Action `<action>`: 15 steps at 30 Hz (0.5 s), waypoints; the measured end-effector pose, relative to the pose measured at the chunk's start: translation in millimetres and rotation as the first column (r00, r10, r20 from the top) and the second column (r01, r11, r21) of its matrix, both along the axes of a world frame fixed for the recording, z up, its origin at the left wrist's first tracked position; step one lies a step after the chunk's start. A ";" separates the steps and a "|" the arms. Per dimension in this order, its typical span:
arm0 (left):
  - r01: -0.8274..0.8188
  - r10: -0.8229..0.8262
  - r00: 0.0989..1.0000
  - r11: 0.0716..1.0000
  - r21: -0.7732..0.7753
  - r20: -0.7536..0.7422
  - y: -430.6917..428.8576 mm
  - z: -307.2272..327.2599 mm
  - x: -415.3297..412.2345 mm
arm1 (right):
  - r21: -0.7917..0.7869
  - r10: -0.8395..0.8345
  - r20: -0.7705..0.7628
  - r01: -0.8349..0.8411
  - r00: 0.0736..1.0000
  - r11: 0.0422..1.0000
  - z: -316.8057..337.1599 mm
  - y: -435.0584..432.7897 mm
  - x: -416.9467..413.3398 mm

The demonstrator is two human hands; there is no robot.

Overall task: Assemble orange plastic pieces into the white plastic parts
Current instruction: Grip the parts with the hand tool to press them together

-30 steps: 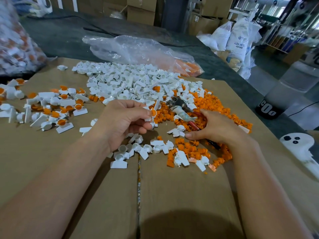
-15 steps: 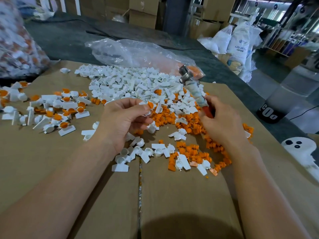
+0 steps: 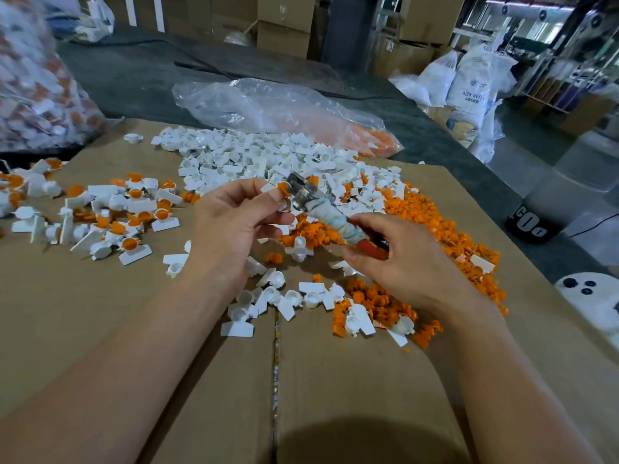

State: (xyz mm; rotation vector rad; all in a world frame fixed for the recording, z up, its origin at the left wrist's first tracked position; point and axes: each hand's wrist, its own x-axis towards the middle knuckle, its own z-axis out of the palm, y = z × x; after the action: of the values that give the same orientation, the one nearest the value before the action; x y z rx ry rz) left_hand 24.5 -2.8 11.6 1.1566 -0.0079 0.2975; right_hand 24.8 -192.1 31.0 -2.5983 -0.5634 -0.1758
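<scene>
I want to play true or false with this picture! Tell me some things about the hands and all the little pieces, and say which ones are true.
1. The right hand holds a tool with a red handle. True.
2. The left hand holds nothing. False: it pinches a small part with an orange piece in it, close to the tool's metal head.
3. The pieces lie on a glass table. False: they lie on brown cardboard.
4. A clear plastic bag lies behind the pile of white parts. True.
5. Finished pieces, white with orange inside, lie to the left of the left hand. True.
</scene>
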 end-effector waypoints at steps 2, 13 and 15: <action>0.011 -0.011 1.000 1.000 0.016 0.008 -0.4 -0.7 0.0 | 0.005 0.004 -0.015 -0.004 1.000 1.000 -0.2 -0.2 -0.3; 0.000 -0.003 0.999 0.997 0.072 0.050 -1.8 -2.7 -0.1 | 0.019 0.050 -0.104 -0.048 0.993 0.999 -0.1 -5.6 0.2; -0.002 -0.001 0.999 0.998 0.069 0.047 -1.3 -3.2 0.3 | 0.027 0.051 -0.118 -0.048 0.992 0.998 0.5 -5.9 0.3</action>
State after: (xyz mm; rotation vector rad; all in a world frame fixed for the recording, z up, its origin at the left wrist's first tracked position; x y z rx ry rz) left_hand 24.9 -4.1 8.4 1.2177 -0.0595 0.3270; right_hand 25.1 -198.0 31.5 -2.5488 -0.5791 -0.0118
